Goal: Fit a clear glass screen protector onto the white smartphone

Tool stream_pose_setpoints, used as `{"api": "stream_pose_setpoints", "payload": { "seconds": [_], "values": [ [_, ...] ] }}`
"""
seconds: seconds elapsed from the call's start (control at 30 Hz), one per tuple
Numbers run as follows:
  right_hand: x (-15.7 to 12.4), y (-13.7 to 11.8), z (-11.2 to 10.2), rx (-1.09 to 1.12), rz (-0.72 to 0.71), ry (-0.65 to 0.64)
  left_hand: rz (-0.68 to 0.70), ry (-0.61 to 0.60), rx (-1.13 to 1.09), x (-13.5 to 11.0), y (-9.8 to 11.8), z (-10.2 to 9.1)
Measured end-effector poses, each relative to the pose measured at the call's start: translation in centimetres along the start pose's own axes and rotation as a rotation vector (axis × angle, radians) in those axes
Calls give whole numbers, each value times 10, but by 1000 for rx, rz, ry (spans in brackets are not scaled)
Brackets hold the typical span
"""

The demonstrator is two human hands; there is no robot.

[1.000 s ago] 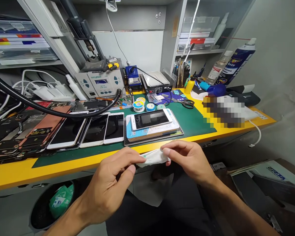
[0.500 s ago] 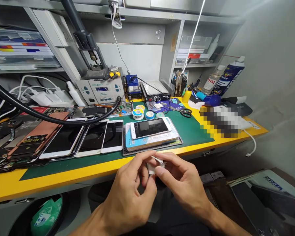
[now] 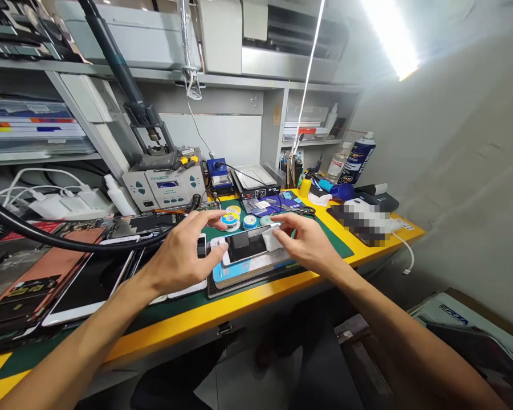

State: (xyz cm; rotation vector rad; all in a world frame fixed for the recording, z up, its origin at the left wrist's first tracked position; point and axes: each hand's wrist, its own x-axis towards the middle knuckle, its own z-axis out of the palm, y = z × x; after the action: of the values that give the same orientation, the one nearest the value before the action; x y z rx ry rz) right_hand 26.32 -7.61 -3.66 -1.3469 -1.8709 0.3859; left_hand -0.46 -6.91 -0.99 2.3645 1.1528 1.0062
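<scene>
A white phone with a black screen (image 3: 251, 245) lies face up on a blue-and-white box (image 3: 235, 272), which rests on a dark perforated pad (image 3: 256, 283). My right hand (image 3: 305, 242) pinches a small folded white wipe (image 3: 272, 239) over the phone's right end. Whether the wipe touches the glass is hard to see. At the phone's left end is my left hand (image 3: 188, 250), with thumb and fingers spread apart and nothing between them. Its thumb tip is close to the phone's edge. More phones (image 3: 92, 279) lie to the left, partly hidden by my left forearm.
Solder spools (image 3: 231, 221) stand behind the phone. A hot-air station (image 3: 165, 188) and a soldering-iron stand (image 3: 219, 175) line the back of the yellow-edged bench (image 3: 239, 299). A thick black hose (image 3: 68, 242) crosses the left side. Bottles (image 3: 359, 159) stand at the right.
Both hands have moved forward from in front of the bench to over the phone. My left hand has come off the wipe and spread; the right keeps it. The view has tilted up.
</scene>
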Motion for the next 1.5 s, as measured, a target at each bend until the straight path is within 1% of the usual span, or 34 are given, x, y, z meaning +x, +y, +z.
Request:
{"api": "stream_pose_setpoints", "payload": {
  "seconds": [0.03,0.1,0.17,0.2,0.27,0.3,0.37,0.43,0.57,0.63,0.73,0.93,1.0,1.07,1.13,1.23,1.4,1.5],
  "values": [
    [2,3,2,-128,-55,15,14,-2,15,3,-7,-1],
    [1,7,5,-306,-135,64,47,-70,55,5,-18,-1],
    [-6,7,4,-398,-213,94,72,-153,112,4,-27,-1],
    [-11,6,2,-444,-263,87,77,-180,138,3,-30,-1],
    [-21,2,0,-528,-340,24,72,-189,175,0,-35,0],
    [-26,-1,-1,-561,-350,-28,69,-184,187,-1,-37,1],
    [-33,-3,1,-626,-325,-125,72,-170,213,-5,-41,5],
    [-37,-3,5,-668,-283,-186,85,-157,238,-9,-44,10],
    [-40,0,17,-684,-232,-179,96,-114,240,-15,-48,20],
    [-39,-4,24,-677,-217,-161,94,-99,222,-17,-50,22],
    [-35,-18,38,-642,-203,-154,90,-77,201,-18,-50,24],
    [-30,-55,68,-486,-220,-217,84,-61,176,-18,-53,24],
    [-32,-60,74,-460,-215,-209,84,-56,176,-19,-56,25],
    [-34,-59,77,-455,-220,-195,78,-52,179,-20,-58,26],
    [-36,-54,74,-462,-244,-188,72,-44,185,-20,-60,27],
    [-39,-39,59,-506,-271,-200,59,-37,196,-21,-59,27],
    [-43,-9,27,-658,-181,-158,29,-58,200,-22,-56,23],
    [-43,-3,21,-691,-180,-131,4,-60,205,-21,-55,23]
  ]
}}
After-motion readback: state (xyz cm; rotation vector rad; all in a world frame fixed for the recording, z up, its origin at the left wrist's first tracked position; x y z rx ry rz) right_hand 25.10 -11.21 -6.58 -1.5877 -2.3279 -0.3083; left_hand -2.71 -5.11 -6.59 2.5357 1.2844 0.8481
